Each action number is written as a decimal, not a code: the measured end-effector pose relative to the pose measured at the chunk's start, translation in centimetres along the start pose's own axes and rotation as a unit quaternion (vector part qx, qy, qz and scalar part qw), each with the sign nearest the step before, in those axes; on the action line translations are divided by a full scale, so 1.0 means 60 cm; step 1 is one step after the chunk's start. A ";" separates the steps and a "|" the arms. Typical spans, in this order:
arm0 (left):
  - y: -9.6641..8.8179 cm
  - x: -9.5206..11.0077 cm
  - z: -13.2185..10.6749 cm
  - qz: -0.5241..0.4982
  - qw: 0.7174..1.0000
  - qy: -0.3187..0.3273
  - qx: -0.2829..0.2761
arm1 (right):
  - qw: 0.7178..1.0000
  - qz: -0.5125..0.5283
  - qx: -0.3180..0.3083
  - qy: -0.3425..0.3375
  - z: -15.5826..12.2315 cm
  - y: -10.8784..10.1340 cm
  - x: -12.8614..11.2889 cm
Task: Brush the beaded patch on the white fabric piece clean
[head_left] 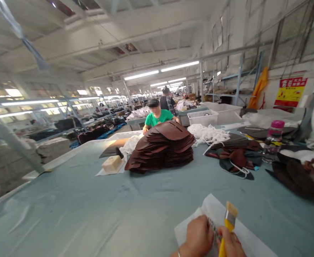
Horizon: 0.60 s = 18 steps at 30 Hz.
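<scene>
At the bottom edge my right hand [230,244] is closed round the yellow handle of a small brush [229,218], bristles pointing up. My left hand [198,237] is closed just left of it, pressing on a small patterned piece lying on a white sheet [213,210] on the grey-green table [92,207]. What the left fingers hold is hidden.
A tall stack of brown cut pieces [163,148] sits mid-table, with a tan block [111,163] to its left. White cords [207,134], dark pieces [234,155] and a pink-capped bottle [272,141] lie to the right. A person in a green shirt [157,116] works at the far side.
</scene>
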<state>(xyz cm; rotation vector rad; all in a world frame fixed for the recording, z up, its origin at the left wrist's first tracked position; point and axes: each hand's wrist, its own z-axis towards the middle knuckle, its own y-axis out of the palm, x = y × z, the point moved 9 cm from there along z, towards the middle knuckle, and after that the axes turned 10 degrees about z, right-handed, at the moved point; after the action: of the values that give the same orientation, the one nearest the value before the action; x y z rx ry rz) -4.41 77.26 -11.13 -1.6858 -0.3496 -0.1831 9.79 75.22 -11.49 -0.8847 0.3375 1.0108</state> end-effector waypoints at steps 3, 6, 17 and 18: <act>-0.049 -0.041 -0.026 -0.062 0.996 0.003 0.065 | 0.996 0.005 -0.055 0.075 0.000 0.003 0.000; -0.072 -0.096 -0.035 -0.096 0.992 -0.014 0.085 | 0.987 -0.014 -0.061 0.150 0.017 -0.020 0.005; -0.036 -0.139 -0.019 -0.173 0.979 0.075 0.081 | 0.981 -0.016 -0.112 0.156 0.046 0.037 -0.012; -0.032 -0.134 -0.015 -0.180 0.977 0.087 0.078 | 0.981 -0.022 -0.119 0.152 0.052 0.048 -0.013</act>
<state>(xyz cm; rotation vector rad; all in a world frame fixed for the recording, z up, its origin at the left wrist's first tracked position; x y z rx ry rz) -12.51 75.60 -11.76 -1.4299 -0.5221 -0.5534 6.51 77.83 -10.44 -1.2647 0.4583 0.8870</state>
